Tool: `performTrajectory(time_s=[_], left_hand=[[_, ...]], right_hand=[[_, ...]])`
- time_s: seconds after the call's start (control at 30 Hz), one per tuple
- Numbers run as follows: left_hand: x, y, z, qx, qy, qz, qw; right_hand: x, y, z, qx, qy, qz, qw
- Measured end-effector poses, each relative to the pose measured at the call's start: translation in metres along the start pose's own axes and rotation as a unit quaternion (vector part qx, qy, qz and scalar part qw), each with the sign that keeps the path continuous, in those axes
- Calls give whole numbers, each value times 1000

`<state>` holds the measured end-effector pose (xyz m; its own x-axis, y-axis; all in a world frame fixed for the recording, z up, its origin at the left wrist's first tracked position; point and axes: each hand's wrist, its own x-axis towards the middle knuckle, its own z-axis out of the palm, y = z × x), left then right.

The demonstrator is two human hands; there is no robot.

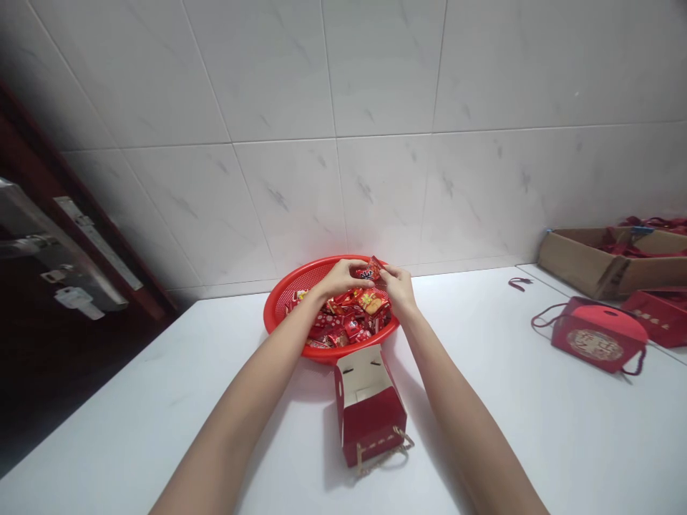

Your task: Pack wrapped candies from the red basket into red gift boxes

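Note:
Over the red plastic basket point(273, 315), my left hand point(339, 280) has its fingers closed on a red wrapped candy point(368, 272) with white lettering. My right hand point(400, 287) grips red wrapped candy at the same spot; whether it is the same piece or a second one I cannot tell. Several wrapped candies point(348, 323), mostly red with some yellow, lie in the basket below. Between my forearms stands an open dark red gift box point(374, 422) with a pale inside and a gold cord handle. Nothing shows inside the visible part of the box.
To the right on the white table point(472, 343) sits a closed red gift box point(595, 336) with a cord handle. Behind it are a cardboard box point(580, 268) of red items, another red box point(660, 315) and a short red cord point(519, 283). A tiled wall point(386, 193) borders the back.

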<state>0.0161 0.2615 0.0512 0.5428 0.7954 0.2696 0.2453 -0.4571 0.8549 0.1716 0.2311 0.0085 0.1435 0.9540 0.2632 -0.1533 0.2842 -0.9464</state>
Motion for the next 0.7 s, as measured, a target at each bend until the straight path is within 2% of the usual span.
performTrajectory(time_s=[0.33,0.6,0.7], left_hand=[[-12,26,-4,-41,-43,-50,997],[-11,18,-10,-82,-52,-64,993],[-6,12,-13,-136,-13,-81,987]], right_hand=[[-5,-12,1,97,-8,47,994],[-7,-15,3,103,-1,46,994],[-6,-13,2,89,24,30,995]])
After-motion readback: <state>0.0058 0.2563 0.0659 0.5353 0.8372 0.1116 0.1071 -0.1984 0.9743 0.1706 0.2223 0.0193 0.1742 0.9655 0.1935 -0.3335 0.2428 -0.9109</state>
